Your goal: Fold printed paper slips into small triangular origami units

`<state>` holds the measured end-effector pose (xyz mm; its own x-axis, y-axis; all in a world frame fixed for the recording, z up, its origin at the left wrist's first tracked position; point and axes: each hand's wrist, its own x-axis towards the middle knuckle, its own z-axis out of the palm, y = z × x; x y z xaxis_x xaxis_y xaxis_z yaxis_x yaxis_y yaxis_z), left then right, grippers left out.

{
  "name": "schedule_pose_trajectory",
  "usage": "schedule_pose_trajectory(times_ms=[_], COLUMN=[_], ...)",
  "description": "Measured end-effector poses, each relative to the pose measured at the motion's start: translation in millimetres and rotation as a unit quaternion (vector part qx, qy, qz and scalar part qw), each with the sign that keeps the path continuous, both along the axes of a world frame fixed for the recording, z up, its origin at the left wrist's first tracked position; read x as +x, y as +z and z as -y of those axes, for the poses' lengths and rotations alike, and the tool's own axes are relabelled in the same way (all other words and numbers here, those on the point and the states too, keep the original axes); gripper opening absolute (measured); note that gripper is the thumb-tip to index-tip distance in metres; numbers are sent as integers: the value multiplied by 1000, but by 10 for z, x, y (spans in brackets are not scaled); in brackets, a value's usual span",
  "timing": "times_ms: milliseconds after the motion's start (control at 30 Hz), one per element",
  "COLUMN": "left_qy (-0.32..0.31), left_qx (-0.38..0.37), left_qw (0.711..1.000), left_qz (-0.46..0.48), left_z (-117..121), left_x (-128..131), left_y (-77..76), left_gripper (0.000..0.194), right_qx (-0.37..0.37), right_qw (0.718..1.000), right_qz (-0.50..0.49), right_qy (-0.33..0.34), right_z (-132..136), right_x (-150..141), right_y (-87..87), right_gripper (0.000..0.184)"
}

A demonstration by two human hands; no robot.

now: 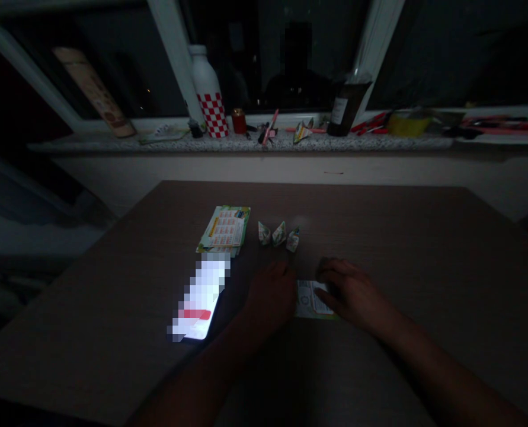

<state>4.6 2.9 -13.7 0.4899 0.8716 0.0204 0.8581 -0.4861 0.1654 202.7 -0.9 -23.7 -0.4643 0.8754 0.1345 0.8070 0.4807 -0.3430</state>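
In the head view a small printed paper sheet (307, 299) lies flat on the table between my hands. My left hand (272, 293) is at its left edge with the fingers curled closed; its fingertips are dark and partly hidden. Over the right part of the sheet lies my right hand (350, 290), its thumb on the paper and stretched apart from the fingers. Just beyond my hands stand three small folded paper pieces, a left one (264, 234), a middle one (280, 234) and a right one (293, 239).
A lit phone (199, 308) lies left of my left hand, with a stack of printed sheets (223, 228) behind it. On the windowsill (272, 142) stand a checkered bottle (213, 107), a pinkish tumbler (97, 95), a red candle jar (239, 121), a dark bag (344, 110) and pens.
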Motion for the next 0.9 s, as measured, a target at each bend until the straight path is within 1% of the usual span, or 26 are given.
schedule_pose_trajectory(times_ms=[167, 467, 600, 700, 900], left_qy=[-7, -42, -41, -38, -55], left_qx=[0, 9, 11, 6, -8], left_qw=[1000, 996, 995, 995, 995], left_qz=[10, 73, 88, 93, 78], left_z=[-6, -33, -61, -64, -62], left_x=[20, 65, 98, 114, 116], left_y=[-8, -60, -99, -109, -86], left_gripper=[15, 14, 15, 14, 13], right_qx=[-16, -32, -15, 7, 36], right_qw=[1000, 999, 999, 1000, 997], right_qz=[-10, -44, -43, -11, 29], right_qy=[-4, -3, 1, 8, -56], right_z=[-25, -38, -35, -44, -24], right_x=[-7, -17, -81, -133, -182], right_y=[-1, -46, -29, -19, -6], right_gripper=[9, 6, 14, 10, 11])
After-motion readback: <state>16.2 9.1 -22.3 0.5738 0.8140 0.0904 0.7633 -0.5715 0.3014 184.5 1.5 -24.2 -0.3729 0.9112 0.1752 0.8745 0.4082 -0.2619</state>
